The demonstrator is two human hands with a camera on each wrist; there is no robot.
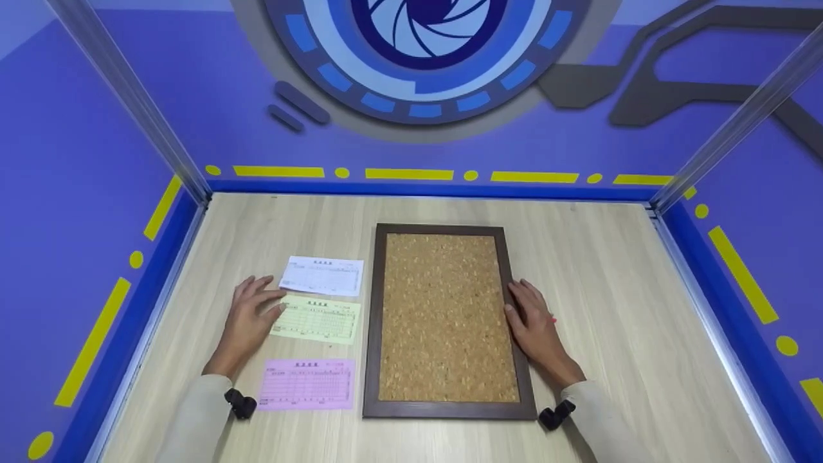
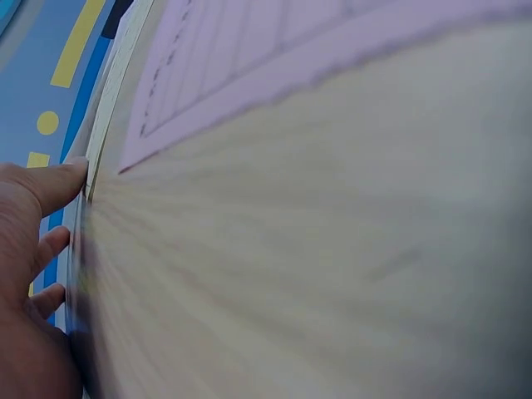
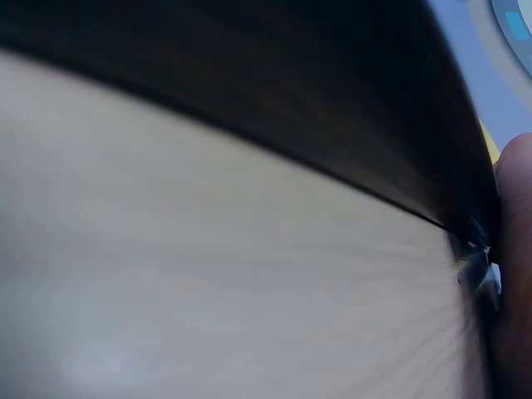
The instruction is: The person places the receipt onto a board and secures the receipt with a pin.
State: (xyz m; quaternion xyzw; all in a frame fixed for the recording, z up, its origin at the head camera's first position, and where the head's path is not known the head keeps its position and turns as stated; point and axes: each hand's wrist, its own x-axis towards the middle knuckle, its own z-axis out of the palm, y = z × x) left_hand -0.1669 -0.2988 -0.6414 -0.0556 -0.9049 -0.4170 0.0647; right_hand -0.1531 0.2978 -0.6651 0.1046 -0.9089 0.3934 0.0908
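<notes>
A cork board (image 1: 448, 318) in a dark brown frame lies flat on the table. To its left, three printed paper slips lie in a column: a white slip (image 1: 323, 276), a light green slip (image 1: 316, 320) and a pink slip (image 1: 307, 384). My left hand (image 1: 245, 320) has thumb and fingertips at the green slip's left edge, fingers extended. My right hand (image 1: 533, 321) rests against the board's right edge, fingers lightly bent. A small red thing (image 1: 553, 318) shows beside it. Under that hand, small shiny bits (image 3: 490, 270) appear, too blurred to identify.
The light wood table (image 1: 598, 270) is bordered by blue printed panels with metal edge strips at the back and both sides. Each wrist wears a black camera, such as the left camera (image 1: 240, 404). A tiny reddish speck (image 1: 330, 346) lies below the green slip.
</notes>
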